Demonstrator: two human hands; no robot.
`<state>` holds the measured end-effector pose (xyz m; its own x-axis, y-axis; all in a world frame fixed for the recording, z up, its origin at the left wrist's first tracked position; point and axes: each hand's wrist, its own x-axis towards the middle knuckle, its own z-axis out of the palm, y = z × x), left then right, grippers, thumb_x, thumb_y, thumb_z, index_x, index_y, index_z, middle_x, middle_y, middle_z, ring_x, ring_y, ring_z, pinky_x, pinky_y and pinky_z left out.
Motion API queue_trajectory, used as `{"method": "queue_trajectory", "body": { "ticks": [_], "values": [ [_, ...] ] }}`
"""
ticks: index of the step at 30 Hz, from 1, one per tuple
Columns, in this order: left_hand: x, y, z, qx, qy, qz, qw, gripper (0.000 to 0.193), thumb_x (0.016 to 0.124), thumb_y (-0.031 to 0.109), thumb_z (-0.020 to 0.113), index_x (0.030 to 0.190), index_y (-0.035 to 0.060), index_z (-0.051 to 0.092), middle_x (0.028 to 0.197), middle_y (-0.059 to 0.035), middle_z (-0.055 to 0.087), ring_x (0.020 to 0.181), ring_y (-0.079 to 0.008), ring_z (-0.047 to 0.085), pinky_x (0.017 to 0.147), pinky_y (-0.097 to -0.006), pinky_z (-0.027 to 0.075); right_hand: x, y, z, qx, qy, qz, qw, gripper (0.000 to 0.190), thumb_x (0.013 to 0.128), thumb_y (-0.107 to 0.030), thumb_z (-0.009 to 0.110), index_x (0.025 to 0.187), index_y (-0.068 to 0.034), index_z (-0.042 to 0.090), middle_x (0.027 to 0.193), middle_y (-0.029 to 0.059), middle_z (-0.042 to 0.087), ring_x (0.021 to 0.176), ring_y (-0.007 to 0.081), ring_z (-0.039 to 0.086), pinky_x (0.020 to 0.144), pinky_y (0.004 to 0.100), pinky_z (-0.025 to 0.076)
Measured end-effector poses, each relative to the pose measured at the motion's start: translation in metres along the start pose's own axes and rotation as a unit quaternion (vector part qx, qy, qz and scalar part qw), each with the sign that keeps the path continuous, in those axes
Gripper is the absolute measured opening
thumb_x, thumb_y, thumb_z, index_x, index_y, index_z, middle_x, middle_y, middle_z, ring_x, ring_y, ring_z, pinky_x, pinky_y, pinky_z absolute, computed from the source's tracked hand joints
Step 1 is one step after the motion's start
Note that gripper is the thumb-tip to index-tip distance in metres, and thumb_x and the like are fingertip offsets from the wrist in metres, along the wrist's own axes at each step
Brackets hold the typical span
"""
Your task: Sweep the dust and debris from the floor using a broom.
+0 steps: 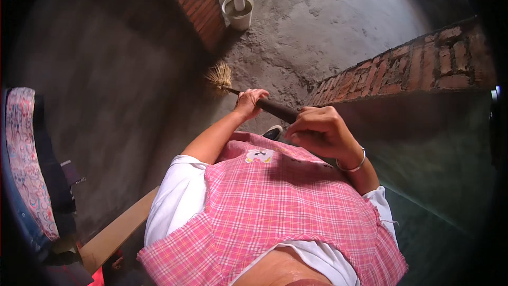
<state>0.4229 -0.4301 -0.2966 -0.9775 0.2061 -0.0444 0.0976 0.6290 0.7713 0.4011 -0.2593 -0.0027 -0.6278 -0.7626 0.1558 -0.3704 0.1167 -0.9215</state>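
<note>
A broom with a dark handle [278,111] and a straw head [220,76] slants across the space in front of me. My left hand [251,103], on the picture's left, is closed around the handle's lower part, nearer the bristles. Higher up, at the handle's end, my right hand [319,129] grips it, with a bracelet on the wrist. The straw head is over the grey concrete floor at the foot of the brickwork. A pink checked apron [293,194] covers my front, and a dark shoe [273,132] shows below the handle.
Ahead stands a white bucket [239,16] with a white pipe in it, beside a brick wall edge [196,4]. Another brick wall edge [420,63] juts in at right. A flat board [119,226] and patterned fabric [27,159] lie at lower left.
</note>
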Motion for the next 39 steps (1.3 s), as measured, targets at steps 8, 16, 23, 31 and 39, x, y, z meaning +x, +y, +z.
{"method": "queue_trajectory", "body": {
  "ticks": [8,16,23,31,39],
  "values": [
    [0.036,0.038,-0.001,-0.028,0.0,0.069,0.997,0.038,0.066,0.011,0.061,0.103,0.0154,0.058,0.09,-0.0042,0.064,0.086,-0.0252,0.06,0.077,-0.0355,0.047,0.002,-0.026,-0.008,-0.067,0.025,0.017,0.997,0.007,0.069,-0.004,0.069,0.074,-0.005,0.065,0.057,0.0056,0.055,0.052,0.0193,0.055,0.054,0.0296,0.042],
    [0.067,0.061,-0.009,-0.07,0.016,0.13,0.989,0.038,0.066,0.016,0.065,0.103,0.0186,0.058,0.086,-0.0012,0.064,0.085,-0.0211,0.06,0.08,-0.0367,0.043,0.012,-0.052,0.011,-0.159,-0.042,-0.061,0.985,0.015,0.066,-0.009,0.071,0.079,-0.007,0.063,0.057,0.0012,0.051,0.049,0.0166,0.049,0.052,0.0305,0.037],
    [0.055,0.109,-0.043,-0.032,0.053,0.194,0.979,0.038,0.063,0.015,0.066,0.1,0.0165,0.059,0.083,-0.0008,0.064,0.082,-0.0198,0.061,0.085,-0.0385,0.039,-0.002,-0.091,-0.036,-0.023,-0.067,-0.167,0.983,0.026,0.073,-0.026,0.071,0.075,-0.002,0.063,0.051,-0.0003,0.049,0.045,0.0151,0.049,0.048,0.0286,0.035],
    [-0.004,0.057,0.001,-0.038,-0.001,0.073,0.997,0.037,0.063,0.016,0.068,0.098,0.0142,0.06,0.082,-0.0017,0.061,0.086,-0.0222,0.058,0.08,-0.0356,0.039,-0.013,-0.046,-0.025,0.021,-0.104,-0.046,0.993,0.012,0.071,-0.009,0.069,0.082,-0.006,0.065,0.062,0.0027,0.062,0.053,0.0168,0.058,0.052,0.0286,0.042],
    [-0.002,0.045,-0.035,-0.066,0.079,0.061,0.993,0.044,0.06,0.008,0.064,0.103,0.014,0.059,0.081,0.0013,0.061,0.085,-0.0212,0.058,0.078,-0.034,0.039,0.016,-0.061,0.007,-0.031,-0.137,-0.087,0.986,0.009,0.072,-0.009,0.07,0.077,-0.007,0.064,0.059,0.0016,0.058,0.051,0.0159,0.056,0.051,0.029,0.041]
  ]
}}
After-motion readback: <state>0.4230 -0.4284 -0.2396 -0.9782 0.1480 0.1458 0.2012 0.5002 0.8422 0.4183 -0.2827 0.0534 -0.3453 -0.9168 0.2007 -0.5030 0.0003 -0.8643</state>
